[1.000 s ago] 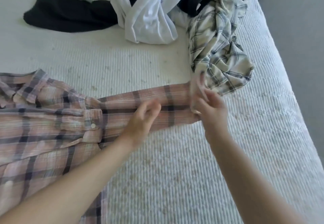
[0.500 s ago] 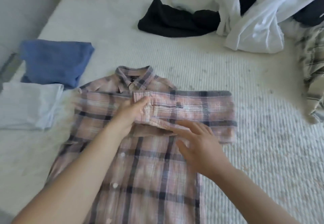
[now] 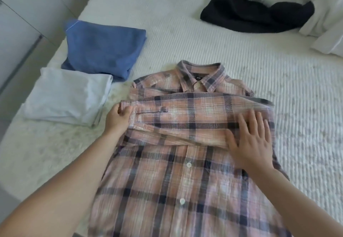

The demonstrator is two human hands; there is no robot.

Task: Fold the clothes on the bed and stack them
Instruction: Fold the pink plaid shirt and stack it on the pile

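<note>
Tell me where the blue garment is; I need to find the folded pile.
In the head view the blue garment lies folded at the upper left of the bed, just beyond the folded white garment and left of the plaid shirt's collar.

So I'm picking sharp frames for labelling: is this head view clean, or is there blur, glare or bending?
Head view: soft daylight with no hard shadows or glare; the plaid shirt smears near the bottom edge, and the right hand looks slightly blurred; the collar is crisper; the wide lens bends the bed ribbing and tilts its left edge.
</note>
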